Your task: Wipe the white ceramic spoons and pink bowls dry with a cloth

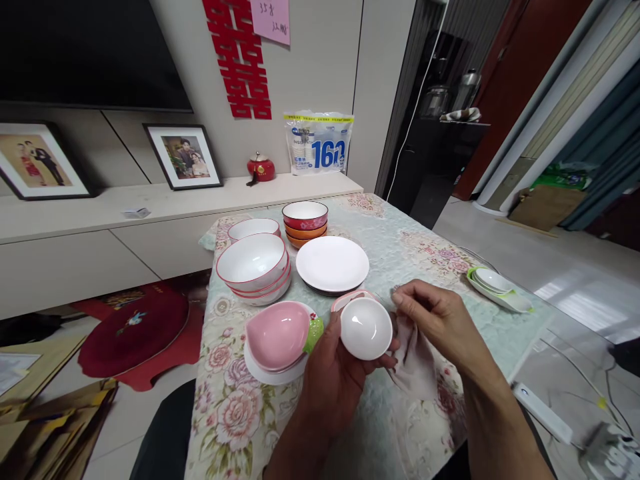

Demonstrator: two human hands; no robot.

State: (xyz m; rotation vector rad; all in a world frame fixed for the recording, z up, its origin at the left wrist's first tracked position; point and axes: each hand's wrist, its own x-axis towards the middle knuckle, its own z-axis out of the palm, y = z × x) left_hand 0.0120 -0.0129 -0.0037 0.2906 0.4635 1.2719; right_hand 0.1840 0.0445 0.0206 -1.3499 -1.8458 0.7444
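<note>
My left hand (337, 373) is wrapped round a small white bowl (366, 328), its open side tilted toward me. Just right of the bowl, my right hand (433, 310) pinches a pale pinkish-grey cloth (417, 367) that hangs down over the tablecloth. Behind the white bowl a pink-rimmed dish (345, 300) shows in part. To the left of my left hand lies a pink fruit-shaped bowl (277, 335) with a green leaf end, stacked on a white dish (277, 380). A stack of white plates (333, 263) sits beyond the hands.
Stacked white bowls with red rims (253, 263) stand at left, and red and orange bowls (305, 220) behind. Green-edged small dishes (500, 288) lie near the table's right edge. A floral tablecloth (237, 413) covers the table. A white power strip (543, 413) is at lower right.
</note>
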